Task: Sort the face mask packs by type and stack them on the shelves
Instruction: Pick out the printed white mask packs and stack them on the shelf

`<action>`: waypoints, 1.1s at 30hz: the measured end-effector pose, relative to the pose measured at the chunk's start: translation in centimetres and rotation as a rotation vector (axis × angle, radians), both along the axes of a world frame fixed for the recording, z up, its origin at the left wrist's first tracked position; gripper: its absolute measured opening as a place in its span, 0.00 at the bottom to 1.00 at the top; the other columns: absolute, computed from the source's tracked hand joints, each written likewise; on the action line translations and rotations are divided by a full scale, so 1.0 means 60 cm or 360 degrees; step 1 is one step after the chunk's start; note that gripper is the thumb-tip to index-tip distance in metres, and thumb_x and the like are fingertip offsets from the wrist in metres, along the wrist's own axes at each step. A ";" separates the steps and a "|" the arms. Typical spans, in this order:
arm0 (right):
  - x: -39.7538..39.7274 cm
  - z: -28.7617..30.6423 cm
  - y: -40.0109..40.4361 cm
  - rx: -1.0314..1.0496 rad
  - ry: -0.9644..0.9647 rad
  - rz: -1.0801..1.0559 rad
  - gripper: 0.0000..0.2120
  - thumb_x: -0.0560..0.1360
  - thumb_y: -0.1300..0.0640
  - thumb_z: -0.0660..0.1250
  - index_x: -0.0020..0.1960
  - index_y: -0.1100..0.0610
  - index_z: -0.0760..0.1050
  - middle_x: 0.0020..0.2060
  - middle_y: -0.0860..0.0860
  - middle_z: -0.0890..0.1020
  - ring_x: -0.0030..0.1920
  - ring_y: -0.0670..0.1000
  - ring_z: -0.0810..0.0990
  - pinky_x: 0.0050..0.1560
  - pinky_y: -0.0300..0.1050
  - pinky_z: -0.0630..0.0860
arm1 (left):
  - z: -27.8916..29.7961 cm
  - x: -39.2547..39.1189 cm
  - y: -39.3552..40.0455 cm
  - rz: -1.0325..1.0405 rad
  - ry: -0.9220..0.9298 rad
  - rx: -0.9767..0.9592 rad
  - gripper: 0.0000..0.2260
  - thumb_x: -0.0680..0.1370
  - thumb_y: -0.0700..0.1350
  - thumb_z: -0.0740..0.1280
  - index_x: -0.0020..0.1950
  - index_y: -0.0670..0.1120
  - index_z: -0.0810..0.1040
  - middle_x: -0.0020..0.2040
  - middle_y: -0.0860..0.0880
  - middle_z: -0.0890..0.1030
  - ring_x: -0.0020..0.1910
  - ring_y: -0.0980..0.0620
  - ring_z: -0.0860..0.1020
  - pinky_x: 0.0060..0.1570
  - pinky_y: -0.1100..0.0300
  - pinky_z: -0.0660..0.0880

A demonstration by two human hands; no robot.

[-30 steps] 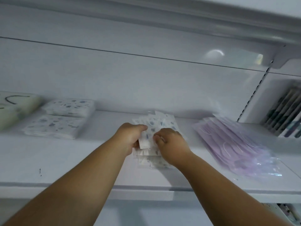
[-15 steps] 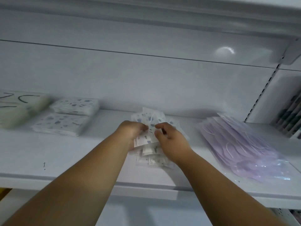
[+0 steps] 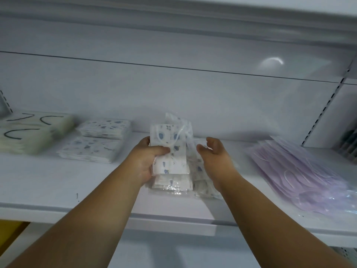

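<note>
Left hand (image 3: pixel 144 161): grasps 1 printed mask pack (image 3: pixel 170 151), thumb across its face, raised above the middle of the shelf (image 3: pixel 38 182).
Right hand (image 3: pixel 214 157): released, fingers loosely curved, holding nothing, just beside the pack.
Loose pile (image 3: pixel 173 185): more printed packs under the hands, near the shelf's front edge.
Matching stacks (image 3: pixel 96 144): 2 printed stacks toward the left end.
Risk: slippery film (my judgement) could slide from a 1-handed grip; nudging the pile could tip it off the front edge.

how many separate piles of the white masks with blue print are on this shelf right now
3: two stacks at left, one behind and one in front, and a loose pile at centre under the pack the left hand holds. Blur may hide more.
</note>
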State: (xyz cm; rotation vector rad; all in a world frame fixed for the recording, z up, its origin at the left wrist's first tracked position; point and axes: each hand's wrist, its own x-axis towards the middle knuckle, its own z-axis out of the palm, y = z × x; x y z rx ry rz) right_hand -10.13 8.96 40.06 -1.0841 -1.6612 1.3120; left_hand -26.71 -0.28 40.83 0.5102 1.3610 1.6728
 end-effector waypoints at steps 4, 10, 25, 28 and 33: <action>-0.056 0.012 -0.036 -0.0489 0.0207 0.0132 0.39 0.66 0.34 0.75 0.73 0.43 0.67 0.66 0.47 0.77 0.62 0.57 0.80 0.64 0.67 0.73 | 0.001 -0.045 -0.040 -0.0089 0.0121 0.0108 0.23 0.72 0.27 0.70 0.64 0.44 0.76 0.55 0.41 0.85 0.52 0.39 0.85 0.53 0.39 0.80; -0.138 0.024 -0.093 -0.0221 0.0662 0.0279 0.15 0.78 0.56 0.70 0.64 0.56 0.75 0.53 0.53 0.86 0.53 0.55 0.85 0.55 0.54 0.81 | 0.018 -0.119 -0.096 0.0165 0.0956 0.0176 0.30 0.70 0.37 0.79 0.67 0.54 0.72 0.55 0.57 0.83 0.52 0.58 0.83 0.51 0.58 0.81; -0.191 -0.030 -0.197 0.0051 0.0301 0.0186 0.12 0.77 0.50 0.71 0.58 0.51 0.75 0.49 0.51 0.85 0.49 0.53 0.86 0.52 0.59 0.82 | -0.013 -0.144 -0.146 0.0337 0.0513 0.0412 0.13 0.76 0.41 0.72 0.52 0.58 0.75 0.49 0.56 0.85 0.51 0.52 0.84 0.53 0.43 0.81; -0.184 -0.024 -0.192 -0.0317 0.0623 0.0197 0.12 0.72 0.59 0.74 0.54 0.58 0.79 0.51 0.62 0.84 0.50 0.61 0.85 0.57 0.61 0.80 | -0.007 -0.146 -0.151 0.0320 0.0185 0.0529 0.15 0.75 0.34 0.71 0.57 0.51 0.76 0.52 0.51 0.85 0.54 0.46 0.84 0.56 0.42 0.80; -0.160 0.011 -0.159 -0.0009 0.0568 0.0254 0.11 0.72 0.68 0.73 0.52 0.58 0.82 0.46 0.60 0.86 0.48 0.62 0.85 0.52 0.54 0.81 | -0.003 -0.195 -0.191 0.0443 0.0194 0.0584 0.27 0.67 0.33 0.75 0.61 0.52 0.74 0.54 0.50 0.85 0.55 0.49 0.83 0.55 0.52 0.79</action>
